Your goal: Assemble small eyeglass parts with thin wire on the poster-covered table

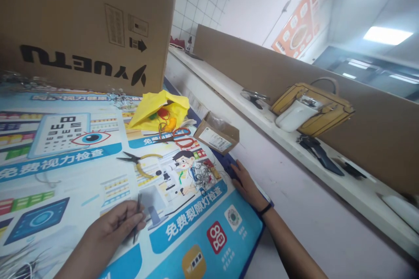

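Observation:
My left hand [113,226] rests on a printed poster [98,174] that covers the table, its fingers pinched round a thin dark tool like tweezers [136,218]. My right hand [247,185] lies flat at the poster's right edge, fingers stretched out, beside a small heap of wire parts [204,174]. A dark band sits on that wrist. Yellow-handled pliers [139,161] lie on the poster ahead of my left hand.
A large cardboard box [81,26] stands at the back left. In front of it are a yellow bag [160,111], red-handled scissors [178,135] and a small open carton [218,135]. On the right a ledge [327,174] carries a tan handbag [314,109] and dark tools.

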Demonstrator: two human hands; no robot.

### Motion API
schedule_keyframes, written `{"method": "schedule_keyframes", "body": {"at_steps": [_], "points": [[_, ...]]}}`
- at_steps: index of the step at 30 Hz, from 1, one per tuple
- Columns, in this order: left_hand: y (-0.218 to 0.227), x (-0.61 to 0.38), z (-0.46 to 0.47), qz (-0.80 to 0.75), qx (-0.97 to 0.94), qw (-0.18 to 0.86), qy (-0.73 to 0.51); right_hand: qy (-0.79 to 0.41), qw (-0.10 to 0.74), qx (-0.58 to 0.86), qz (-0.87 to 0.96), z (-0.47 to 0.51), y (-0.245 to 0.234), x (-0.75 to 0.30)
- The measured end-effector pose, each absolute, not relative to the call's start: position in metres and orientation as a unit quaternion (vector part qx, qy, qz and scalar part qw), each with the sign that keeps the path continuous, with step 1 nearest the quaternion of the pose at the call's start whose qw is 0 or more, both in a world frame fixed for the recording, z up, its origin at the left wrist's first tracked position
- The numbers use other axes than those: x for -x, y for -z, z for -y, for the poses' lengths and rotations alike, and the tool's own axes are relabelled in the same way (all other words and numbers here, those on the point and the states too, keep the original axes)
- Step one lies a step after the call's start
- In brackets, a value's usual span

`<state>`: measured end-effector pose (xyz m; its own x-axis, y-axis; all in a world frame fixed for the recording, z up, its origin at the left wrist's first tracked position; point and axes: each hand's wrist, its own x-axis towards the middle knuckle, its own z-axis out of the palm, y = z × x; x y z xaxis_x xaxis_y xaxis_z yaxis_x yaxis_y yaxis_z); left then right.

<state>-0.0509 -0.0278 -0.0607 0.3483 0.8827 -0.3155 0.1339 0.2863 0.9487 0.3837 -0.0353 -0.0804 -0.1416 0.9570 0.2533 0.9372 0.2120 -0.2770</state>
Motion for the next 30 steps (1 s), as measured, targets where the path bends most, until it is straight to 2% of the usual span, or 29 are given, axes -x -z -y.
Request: {"method": "schedule_keyframes", "body": {"at_steps": [4,9,14,23,30], "points": [[0.062,0.051,0.027,-0.481,-0.527,0.633,-0.3,-0.031,0.108,0.59,0.8,0.022,0.078,-0.377],[0.066,0.051,0.028,-0.486,-0.501,0.64,-0.32,0.021,0.126,0.597,0.792,0.01,0.074,-0.369],[0.068,0.052,0.029,-0.486,-0.48,0.631,-0.367,0.073,0.082,0.599,0.793,0.007,0.076,-0.369],[0.064,0.05,0.03,-0.491,-0.478,0.637,-0.353,0.173,0.022,0.615,0.769,-0.004,0.089,-0.374],[0.072,0.049,0.03,-0.49,-0.481,0.623,-0.374,0.198,0.004,0.604,0.772,-0.017,0.071,-0.366]]}}
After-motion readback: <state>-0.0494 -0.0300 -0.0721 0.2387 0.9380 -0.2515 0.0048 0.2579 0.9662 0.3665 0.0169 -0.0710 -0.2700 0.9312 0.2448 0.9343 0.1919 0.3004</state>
